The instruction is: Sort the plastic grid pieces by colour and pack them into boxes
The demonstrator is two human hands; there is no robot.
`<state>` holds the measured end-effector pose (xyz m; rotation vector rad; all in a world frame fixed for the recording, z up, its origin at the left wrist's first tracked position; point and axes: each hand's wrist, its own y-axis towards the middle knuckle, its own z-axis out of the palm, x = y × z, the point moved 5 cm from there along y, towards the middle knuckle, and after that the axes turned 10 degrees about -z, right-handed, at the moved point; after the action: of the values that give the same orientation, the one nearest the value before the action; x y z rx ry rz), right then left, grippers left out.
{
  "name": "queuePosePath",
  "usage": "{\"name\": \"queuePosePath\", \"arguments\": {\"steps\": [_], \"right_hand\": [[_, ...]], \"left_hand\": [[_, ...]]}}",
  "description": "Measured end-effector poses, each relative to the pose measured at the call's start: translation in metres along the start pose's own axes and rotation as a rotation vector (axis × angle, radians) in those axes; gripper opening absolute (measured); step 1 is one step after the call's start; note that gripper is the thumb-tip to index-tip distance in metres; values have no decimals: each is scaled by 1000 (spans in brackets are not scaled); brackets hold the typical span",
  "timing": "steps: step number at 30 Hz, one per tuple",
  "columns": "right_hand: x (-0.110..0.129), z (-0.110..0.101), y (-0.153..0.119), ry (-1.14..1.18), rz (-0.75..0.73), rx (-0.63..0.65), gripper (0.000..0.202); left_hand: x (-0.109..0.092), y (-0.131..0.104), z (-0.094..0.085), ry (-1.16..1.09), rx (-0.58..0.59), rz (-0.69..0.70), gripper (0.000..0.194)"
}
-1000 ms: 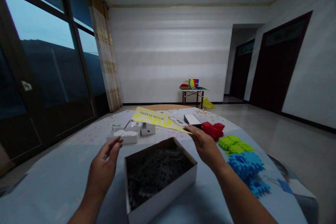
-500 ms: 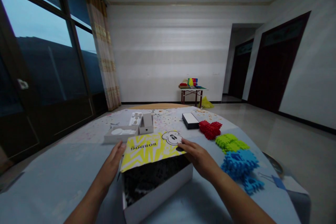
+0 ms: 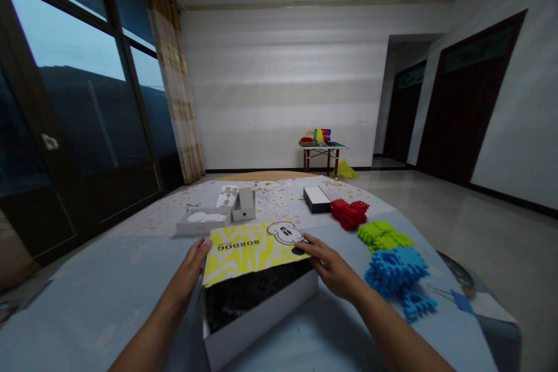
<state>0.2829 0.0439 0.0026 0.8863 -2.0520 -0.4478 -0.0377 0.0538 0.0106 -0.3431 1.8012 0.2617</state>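
Observation:
In front of me on the table is a white cardboard box (image 3: 261,318) with a yellow-and-white lid (image 3: 244,253) printed with "BOBDOG" and a cartoon dog face. The lid sits partly raised, leaving the near side uncovered. Dark contents (image 3: 248,296) show inside, too dim to make out. My left hand (image 3: 194,264) grips the lid's left edge, its fingertips at the far corner. On the opposite edge my right hand (image 3: 329,264) holds the lid, fingers on top and thumb side hidden.
Beyond the box are a white tray (image 3: 203,225), a small grey-white box (image 3: 244,208) and a black-and-white box (image 3: 317,200). To the right lie red (image 3: 349,214), green (image 3: 383,236) and blue (image 3: 396,272) interlocking plastic pieces. A small table (image 3: 325,147) stands by the far wall.
The view has shifted slightly. Both hands keep their hold on the lid, which looks almost unmoved over the box.

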Motion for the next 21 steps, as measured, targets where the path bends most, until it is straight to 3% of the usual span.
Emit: {"name": "queuePosePath", "arguments": {"steps": [4, 10, 21], "right_hand": [[0, -1, 0, 51, 26, -5, 41], [0, 1, 0, 92, 30, -11, 40], [4, -2, -1, 128, 11, 43, 39]], "left_hand": [[4, 4, 8, -226, 99, -189, 49], [-4, -5, 1, -399, 19, -252, 46], [-9, -38, -15, -39, -88, -255, 51]]}}
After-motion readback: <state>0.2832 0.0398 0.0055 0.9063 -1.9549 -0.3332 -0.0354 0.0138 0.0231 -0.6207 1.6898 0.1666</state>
